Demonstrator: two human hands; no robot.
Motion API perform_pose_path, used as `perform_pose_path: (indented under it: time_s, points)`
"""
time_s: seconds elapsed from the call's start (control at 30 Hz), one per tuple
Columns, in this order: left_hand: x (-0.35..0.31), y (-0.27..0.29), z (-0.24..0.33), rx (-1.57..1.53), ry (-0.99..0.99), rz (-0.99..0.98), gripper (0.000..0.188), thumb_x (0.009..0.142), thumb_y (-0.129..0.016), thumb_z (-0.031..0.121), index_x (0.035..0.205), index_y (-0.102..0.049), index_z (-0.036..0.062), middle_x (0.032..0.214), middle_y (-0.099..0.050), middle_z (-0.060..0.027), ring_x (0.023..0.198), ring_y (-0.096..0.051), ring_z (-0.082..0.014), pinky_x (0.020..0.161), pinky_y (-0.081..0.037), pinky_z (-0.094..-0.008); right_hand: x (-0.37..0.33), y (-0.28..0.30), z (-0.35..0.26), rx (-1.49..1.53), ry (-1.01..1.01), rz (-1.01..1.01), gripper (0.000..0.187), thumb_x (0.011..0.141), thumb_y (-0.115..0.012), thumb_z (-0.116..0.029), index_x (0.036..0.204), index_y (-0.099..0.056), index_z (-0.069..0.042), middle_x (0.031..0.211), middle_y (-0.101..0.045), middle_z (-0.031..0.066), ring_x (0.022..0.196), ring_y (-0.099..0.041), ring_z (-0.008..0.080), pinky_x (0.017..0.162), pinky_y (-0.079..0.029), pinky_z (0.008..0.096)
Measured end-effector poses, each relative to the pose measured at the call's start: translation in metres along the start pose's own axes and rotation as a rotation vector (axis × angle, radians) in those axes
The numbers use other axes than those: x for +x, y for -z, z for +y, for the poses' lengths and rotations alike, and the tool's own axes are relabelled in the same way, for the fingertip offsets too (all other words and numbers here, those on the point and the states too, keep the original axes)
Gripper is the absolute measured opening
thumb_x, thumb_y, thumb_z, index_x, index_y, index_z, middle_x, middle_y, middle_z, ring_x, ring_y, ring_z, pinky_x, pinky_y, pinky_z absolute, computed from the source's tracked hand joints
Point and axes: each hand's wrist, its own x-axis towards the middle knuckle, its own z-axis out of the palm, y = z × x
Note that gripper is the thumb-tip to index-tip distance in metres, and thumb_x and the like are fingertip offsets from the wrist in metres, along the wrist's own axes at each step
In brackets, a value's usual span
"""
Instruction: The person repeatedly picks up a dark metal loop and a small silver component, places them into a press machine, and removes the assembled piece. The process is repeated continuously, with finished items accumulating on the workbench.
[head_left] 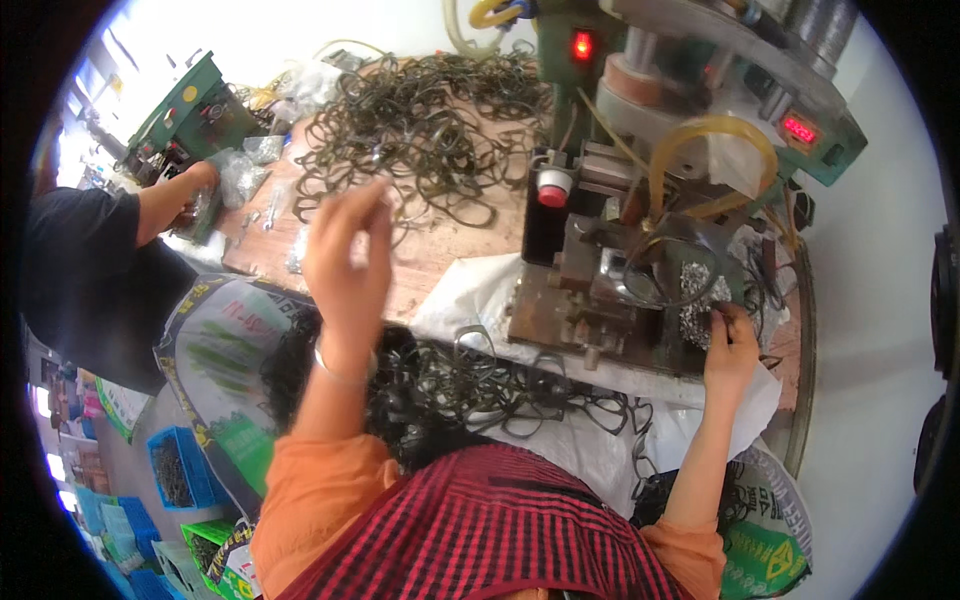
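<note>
My left hand is raised over the near left part of the table, close to a heap of dark thin loops. Motion blurs its fingers, so whether they hold anything is unclear. On the right, my right hand reaches the edge of a holder full of small silvery pieces. Its thumb and fingers are pinched together, and whatever lies between them is too small to make out. A dark loop rests by the metal fixture of a green press, just left of the silvery pieces.
A red push button sits at the press's left. Yellow hose curves before it. More loops lie on white sacking near my lap. At left, a co-worker's arm reaches toward another green machine; blue crates stand below.
</note>
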Motion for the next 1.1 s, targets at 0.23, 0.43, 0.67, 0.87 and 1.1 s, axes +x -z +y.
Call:
perform_pose_path:
  time_s: [0.23, 0.43, 0.67, 0.87, 1.1]
  points:
    - [-0.033, -0.073, -0.171, 0.758, 0.464, -0.926, 0.043, 0.080, -0.076, 0.038, 0.099, -0.071, -0.0002, 0.088, -0.072, -0.0203, 0.081, -0.071, -0.0303, 0.071, -0.055, -0.0411, 0.022, -0.022, -0.032, 0.076, 0.063, -0.112, 0.017, 0.087, -0.066, -0.005, 0.102, -0.062, -0.001, 0.087, -0.070, 0.0167, 0.081, -0.069, 0.0303, 0.075, -0.052, 0.0330]
    - [-0.075, -0.040, -0.197, 0.242, 0.801, -0.768, 0.034, 0.082, -0.064, 0.009, 0.114, -0.066, -0.0037, 0.084, -0.071, -0.0164, 0.060, -0.063, -0.0154, 0.050, -0.046, -0.0295, -0.021, 0.025, 0.000, -0.113, -0.020, 0.106, 0.017, 0.088, -0.065, -0.004, 0.105, -0.066, -0.001, 0.093, -0.069, 0.0183, 0.084, -0.067, 0.0313, 0.077, -0.052, 0.0357]
    - [-0.075, 0.023, -0.061, -0.322, 0.830, -0.417, 0.025, 0.093, -0.063, 0.007, 0.116, -0.069, 0.0003, 0.073, -0.058, 0.0028, 0.060, -0.048, -0.0044, 0.052, -0.036, -0.0188, -0.040, 0.038, -0.015, -0.008, -0.019, 0.102, 0.016, 0.086, -0.070, -0.005, 0.102, -0.073, -0.003, 0.094, -0.072, 0.0117, 0.087, -0.067, 0.0223, 0.081, -0.050, 0.0316]
    - [-0.062, -0.020, 0.057, -0.395, -0.345, -0.304, 0.009, 0.076, -0.071, -0.002, 0.082, -0.069, 0.0047, 0.073, -0.062, -0.0060, 0.058, -0.057, -0.0184, 0.049, -0.043, -0.0292, 0.008, -0.020, -0.107, 0.204, 0.413, 0.030, 0.011, 0.082, -0.071, -0.004, 0.092, -0.072, -0.002, 0.089, -0.071, 0.0144, 0.080, -0.068, 0.0286, 0.074, -0.052, 0.0351]
    - [-0.044, -0.085, 0.077, -0.427, -0.133, -0.050, 0.014, 0.072, -0.063, -0.016, 0.079, -0.063, -0.0042, 0.084, -0.064, -0.0136, 0.071, -0.062, -0.0227, 0.060, -0.049, -0.0295, -0.003, -0.071, -0.105, 0.595, 0.105, -0.005, 0.024, 0.085, -0.067, -0.001, 0.109, -0.063, 0.000, 0.098, -0.070, 0.0103, 0.085, -0.068, 0.0193, 0.080, -0.052, 0.0290]
